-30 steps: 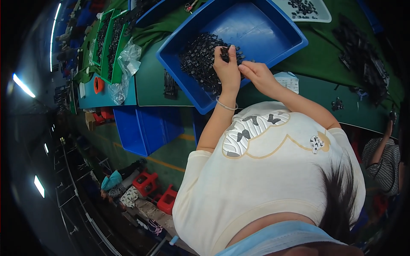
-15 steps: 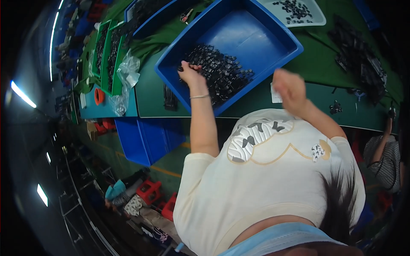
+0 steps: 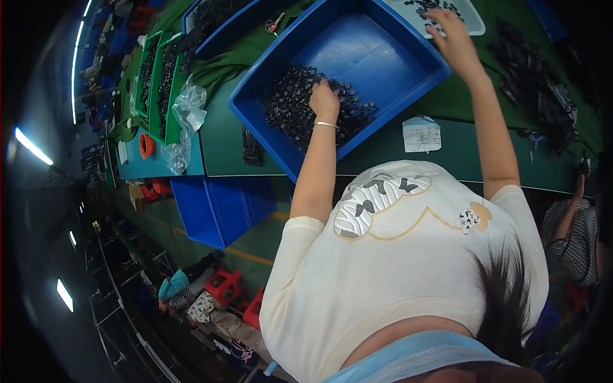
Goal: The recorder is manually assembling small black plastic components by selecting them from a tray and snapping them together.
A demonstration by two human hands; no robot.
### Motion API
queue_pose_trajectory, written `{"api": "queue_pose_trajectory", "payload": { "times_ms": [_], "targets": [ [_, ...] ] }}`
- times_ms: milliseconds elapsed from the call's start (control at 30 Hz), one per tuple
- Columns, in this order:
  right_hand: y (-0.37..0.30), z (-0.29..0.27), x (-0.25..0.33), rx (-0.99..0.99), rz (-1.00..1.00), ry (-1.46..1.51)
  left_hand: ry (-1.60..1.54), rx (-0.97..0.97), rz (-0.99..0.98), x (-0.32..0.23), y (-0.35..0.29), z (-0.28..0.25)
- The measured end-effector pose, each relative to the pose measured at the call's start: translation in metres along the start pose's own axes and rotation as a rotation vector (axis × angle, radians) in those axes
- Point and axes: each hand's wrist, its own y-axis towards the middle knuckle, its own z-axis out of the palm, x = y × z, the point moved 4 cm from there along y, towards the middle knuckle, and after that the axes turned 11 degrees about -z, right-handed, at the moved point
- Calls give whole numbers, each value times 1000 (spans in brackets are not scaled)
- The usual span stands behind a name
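Inside the big blue bin [image 3: 393,70] lies a heap of small black plastic parts [image 3: 290,102]. My left hand [image 3: 325,101] is down on this heap, its fingers curled in among the parts; what they hold, if anything, is hidden. At the far right, my right hand [image 3: 451,41] reaches over the near edge of a white tray [image 3: 474,22]. Its fingers are spread, and no part shows in them. More small black parts lie in that tray, partly hidden behind the hand.
A paper slip [image 3: 422,135] lies on the green table [image 3: 377,153]. Green trays [image 3: 171,121] of black parts and a plastic bag [image 3: 189,112] are at left, near an orange tape roll [image 3: 147,145]. Black strips [image 3: 533,83] are piled at right, with another person's arm [image 3: 580,179] nearby.
My left hand has moved right, from the bin's left side onto the heap. My right hand has gone from a closed shape near the bin's right corner out to the white tray, and opened.
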Motion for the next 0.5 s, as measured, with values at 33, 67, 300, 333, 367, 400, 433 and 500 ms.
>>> {"api": "queue_pose_trajectory", "payload": {
  "times_ms": [33, 67, 300, 333, 367, 400, 433, 500],
  "targets": [
    [-12, 10, 10, 18, 40, 107, -26, -14, 14, 1, -2, -5],
    [-18, 12, 26, 108, 108, 252, -57, -23, 32, 4, -3, -9],
    [-57, 39, 104, 293, 593, 924, -710, 193, -55, -23, -48, -74],
    [-59, 44, 109, 293, 644, 977, -773, 298, 37, -35, -61, -77],
    [-60, 48, 113, 254, 654, 1020, -831, 407, 114, -49, -76, -81],
    [-57, 48, 116, 263, 648, 1030, -781, 511, 111, -50, -85, -81],
    [-55, 49, 121, 401, 642, 1045, -774, 587, 124, -53, -94, -87],
    [-51, 46, 129, 514, 595, 1012, -810, 750, 95, -42, -97, -83]
  ]
}}
